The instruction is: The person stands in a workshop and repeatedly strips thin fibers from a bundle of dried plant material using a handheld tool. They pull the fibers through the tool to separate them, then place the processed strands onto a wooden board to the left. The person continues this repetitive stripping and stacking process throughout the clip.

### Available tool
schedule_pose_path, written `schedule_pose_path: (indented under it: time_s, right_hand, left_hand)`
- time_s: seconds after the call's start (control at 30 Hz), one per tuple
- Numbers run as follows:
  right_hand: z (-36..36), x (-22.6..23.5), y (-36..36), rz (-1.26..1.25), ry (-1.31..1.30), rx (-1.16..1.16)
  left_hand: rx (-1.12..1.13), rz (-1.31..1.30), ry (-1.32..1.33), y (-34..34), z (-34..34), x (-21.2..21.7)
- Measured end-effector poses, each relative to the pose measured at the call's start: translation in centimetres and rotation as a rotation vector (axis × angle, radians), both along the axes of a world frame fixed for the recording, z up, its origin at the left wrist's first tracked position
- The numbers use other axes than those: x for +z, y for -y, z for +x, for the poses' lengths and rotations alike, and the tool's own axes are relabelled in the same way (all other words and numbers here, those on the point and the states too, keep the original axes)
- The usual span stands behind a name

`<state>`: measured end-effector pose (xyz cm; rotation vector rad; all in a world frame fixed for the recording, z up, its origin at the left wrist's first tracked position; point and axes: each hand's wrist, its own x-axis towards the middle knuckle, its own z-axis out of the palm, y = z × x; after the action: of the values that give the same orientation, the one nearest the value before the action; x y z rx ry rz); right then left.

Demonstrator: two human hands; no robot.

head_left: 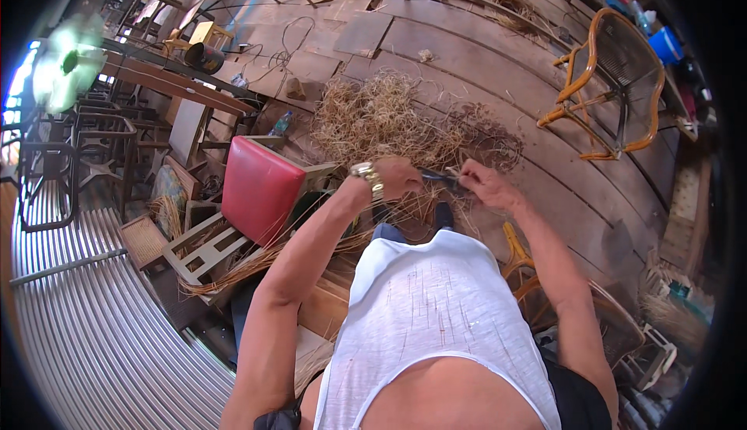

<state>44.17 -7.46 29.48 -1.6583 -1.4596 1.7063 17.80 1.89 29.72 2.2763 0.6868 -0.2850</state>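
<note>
My left hand [398,177], with a metal watch [367,179] on its wrist, is closed in front of my lap. Thin tan rattan strands [401,203] hang and cross just below it. Opposite, the fingers of my right hand [490,185] are bent and pressed together. A dark, narrow object [440,176] spans the gap between the hands, touching the fingers at both sides; its exact kind is unclear. Just beyond my hands a large tangled heap of dry rattan shavings [373,115] lies on the floor. What sits inside each grip is partly hidden.
A chair with a red seat [261,189] lies tipped at the left, near corrugated metal sheeting [101,321]. A rattan armchair [615,87] stands at the far right. A plastic bottle [281,123] and a cable [292,41] are on the floor. A fan [70,63] is far left.
</note>
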Motion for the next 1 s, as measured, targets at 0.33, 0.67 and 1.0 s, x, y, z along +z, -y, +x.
schedule_pose_path:
  time_s: [0.33, 0.67, 1.0]
  right_hand:
    - [-4.4, -2.4, 0.3, 0.086, -0.076, -0.106]
    - [-5.9, -8.7, 1.4, -0.124, -0.362, -0.58]
    - [-6.6, -8.2, 0.9, -0.175, -0.111, -0.422]
  left_hand:
    - [0.112, 0.393, 0.29, -0.3, 5.2, 0.2]
    - [1.0, -0.903, 0.377, 9.3, 2.4, -7.3]
    - [0.904, -0.43, 0.227, 10.5, 1.3, -9.3]
